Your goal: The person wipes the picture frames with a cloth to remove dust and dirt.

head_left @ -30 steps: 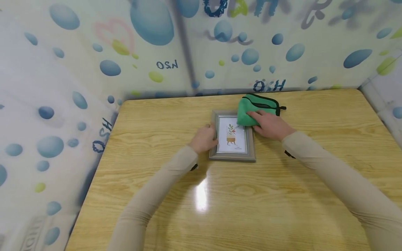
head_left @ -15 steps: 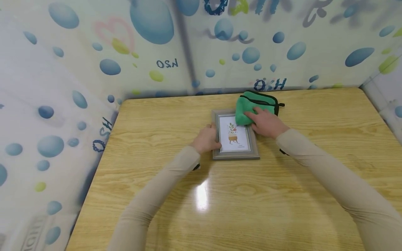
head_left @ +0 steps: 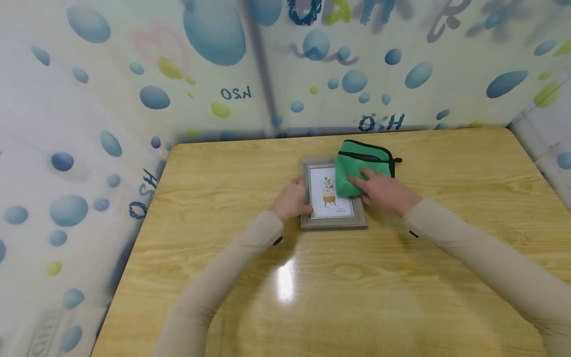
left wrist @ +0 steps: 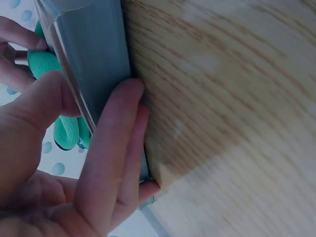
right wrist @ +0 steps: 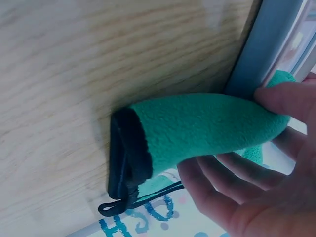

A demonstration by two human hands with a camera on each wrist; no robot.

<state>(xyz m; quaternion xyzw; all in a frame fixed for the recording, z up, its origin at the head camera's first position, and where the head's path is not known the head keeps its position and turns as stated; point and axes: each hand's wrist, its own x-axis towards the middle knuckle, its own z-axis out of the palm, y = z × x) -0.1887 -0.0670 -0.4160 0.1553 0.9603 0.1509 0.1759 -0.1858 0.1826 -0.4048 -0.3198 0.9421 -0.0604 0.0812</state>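
A grey picture frame (head_left: 334,222) with a potted-plant print lies face up on the table. My left hand (head_left: 291,199) grips its left side. In the left wrist view, the thumb (left wrist: 47,98) sits on the front and the fingers (left wrist: 111,143) run along the outer edge. A folded green cleaning cloth (head_left: 363,166) with black edging and a hanging loop covers the frame's upper right part. My right hand (head_left: 384,192) holds this cloth against the frame, fingers spread over it. The right wrist view shows the cloth (right wrist: 197,126) between thumb and fingers, its edged end over the wood.
The wooden table (head_left: 214,188) extends around the frame, with a bright reflection in front of it. A patterned wall (head_left: 276,59) with blue drops borders the table's back and left edges.
The cloth shifted slightly back and left with my right hand, then came forward over the glass. The frame slid a little right at first; my left hand kept hold of its side.
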